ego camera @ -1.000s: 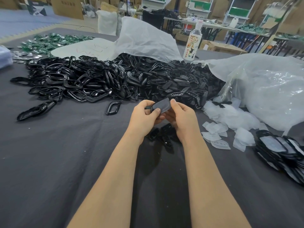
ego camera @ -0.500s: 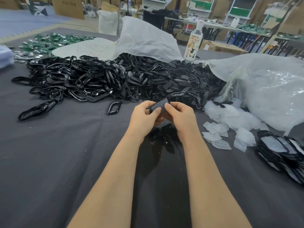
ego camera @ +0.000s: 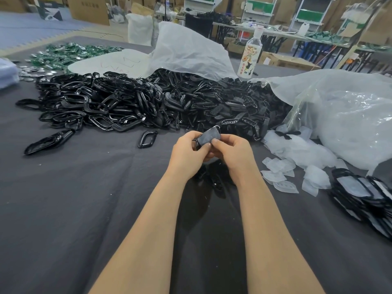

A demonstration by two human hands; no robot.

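Your left hand (ego camera: pixel 186 154) is curling round the near end of a small black plastic shell with a dull grey film over its face (ego camera: pixel 209 136). Your right hand (ego camera: pixel 234 153) is pinching the other side, its thumb lying at the film's edge. You are holding the piece up between both hands, clear of the dark grey cloth-covered table (ego camera: pixel 74 198) and tilted face-up toward you. I judge that is so you can watch the film's edge as you work it, though I cannot tell whether you are pressing it down or peeling it.

Just beneath your wrists, a little cluster of loose black plastic parts (ego camera: pixel 215 181) is lying on the cloth, probably so the next piece is within easy reach. To your right, thin translucent white film cut-outs (ego camera: pixel 280 176) are lying scattered. Beyond them, a leaning row of black shells with grey film faces (ego camera: pixel 360 194) is sitting at the table's right edge, likely sorted apart from the raw stock.

Farther out, a single glossy black oval frame (ego camera: pixel 147 139) is lying apart from the big heap of glossy black plastic frames and flat inserts (ego camera: pixel 131 107). That heap is spilling from an opened white plastic sack (ego camera: pixel 191 54). A crumpled clear plastic bag (ego camera: pixel 350 115) is slumping on the right. Behind the heap a clear bottle with a printed label (ego camera: pixel 251 54) is standing, and green circuit boards (ego camera: pixel 70 54) are lying far left.
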